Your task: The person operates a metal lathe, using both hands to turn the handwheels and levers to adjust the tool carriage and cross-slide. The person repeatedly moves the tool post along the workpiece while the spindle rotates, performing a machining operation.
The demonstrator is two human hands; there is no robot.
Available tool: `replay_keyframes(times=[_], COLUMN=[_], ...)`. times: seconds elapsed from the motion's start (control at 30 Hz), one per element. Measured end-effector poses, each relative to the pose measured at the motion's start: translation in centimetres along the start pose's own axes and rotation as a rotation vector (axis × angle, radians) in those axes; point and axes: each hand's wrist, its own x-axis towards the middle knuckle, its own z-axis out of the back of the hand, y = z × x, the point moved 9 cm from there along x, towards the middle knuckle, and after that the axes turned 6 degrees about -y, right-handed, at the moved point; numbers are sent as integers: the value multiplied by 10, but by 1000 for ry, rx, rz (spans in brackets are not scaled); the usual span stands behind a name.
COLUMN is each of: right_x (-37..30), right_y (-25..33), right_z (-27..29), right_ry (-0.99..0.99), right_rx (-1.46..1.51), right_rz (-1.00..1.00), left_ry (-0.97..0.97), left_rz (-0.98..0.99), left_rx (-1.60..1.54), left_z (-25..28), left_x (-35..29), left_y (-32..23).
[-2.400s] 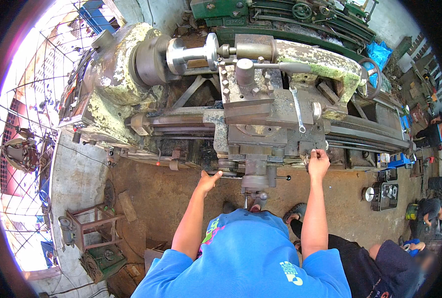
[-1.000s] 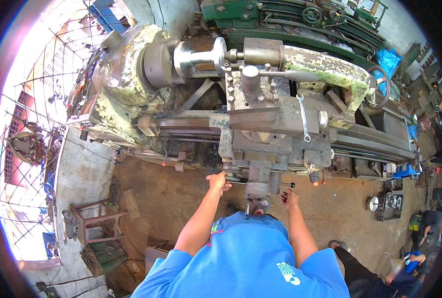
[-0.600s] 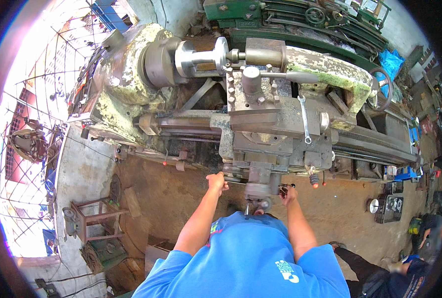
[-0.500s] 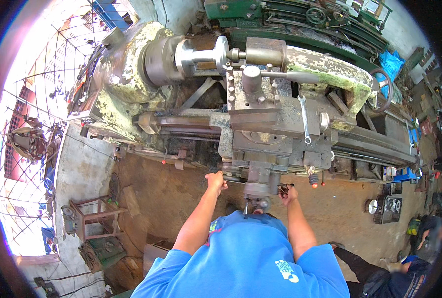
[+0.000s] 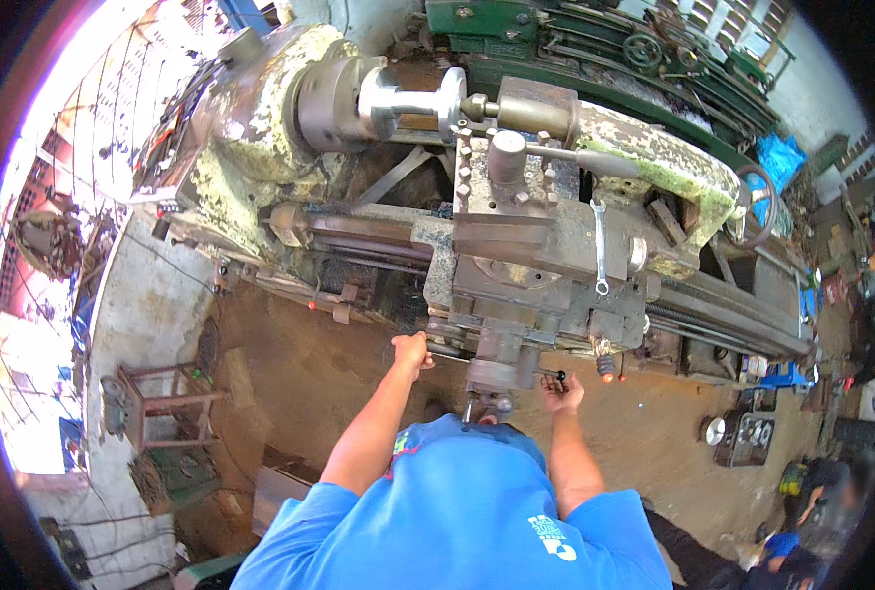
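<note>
My left hand point(image 5: 413, 355) is closed around the outer end of a metal handle bar point(image 5: 447, 351) at the front of the lathe carriage point(image 5: 501, 339). Just below a black-knobbed lever point(image 5: 555, 375), my right hand point(image 5: 561, 395) has its palm turned up and its fingers loosely apart. Above the carriage sits the square tool post point(image 5: 506, 187) with its clamp lever. A shiny spool-shaped metal workpiece point(image 5: 416, 102) runs between the chuck point(image 5: 334, 103) and the tailstock centre point(image 5: 477, 107). An open-ended wrench point(image 5: 600, 251) lies on the slide to the right.
A green lathe point(image 5: 595, 59) stands behind. At left are a low metal-framed stand point(image 5: 167, 403) and a wire mesh opening. To the right, a black crate point(image 5: 747, 433) sits on the floor, and another person point(image 5: 791, 551) is low down at the lower right.
The view has shifted slightly. My left hand stays at the handle bar, now seen further out from the carriage. My right hand's fingers have loosened and dropped below the black knob.
</note>
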Motion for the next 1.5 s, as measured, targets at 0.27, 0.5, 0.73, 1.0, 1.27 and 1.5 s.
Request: replay_keyframes(times=[0.27,0.5,0.73,1.0,1.27,1.5], right_x=[-24,-28,-91,-228,-255,-261], right_y=[-10,23,136,145,132,129], right_z=[-6,-24,-30,-146,-170,-173], right_ry=[-96,38,-241,121,3,-5], right_rx=[129,-55,-314,-479,-941,-986], right_rz=[-15,181,989,1228,1471,1483], left_ry=[1,-55,33,55,53,97], left_rz=[10,-29,14,43,44,54], left_rx=[9,8,-46,-20,-44,-21], left_z=[0,1,-4,-4,-4,-4], left_x=[7,-9,-2,0,3,13], left_y=[4,-3,1,2,3,8])
